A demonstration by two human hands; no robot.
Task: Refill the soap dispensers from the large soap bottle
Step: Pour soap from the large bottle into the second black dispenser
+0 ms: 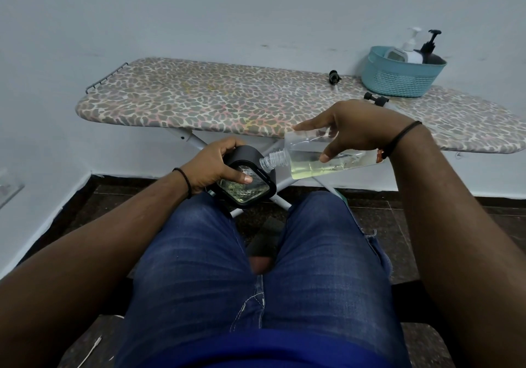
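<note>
My left hand [217, 164] grips a square black-framed glass soap dispenser [246, 181] over my left thigh, thumb across its patterned glass. My right hand [351, 128] holds the large clear soap bottle [313, 158] on its side, uncapped threaded neck [273, 159] tipped down at the dispenser's top edge. Pale yellow soap pools along the bottle's lower side. Whether soap is flowing cannot be seen. Two black pump heads [334, 77] [376, 98] lie loose on the ironing board [216, 97].
A teal basket [398, 79] at the board's right end holds a white pump bottle [411, 50], a black pump bottle [431, 51] and another container. The board stands against a pale wall, its metal legs behind the dispenser. My jeans-clad legs fill the foreground.
</note>
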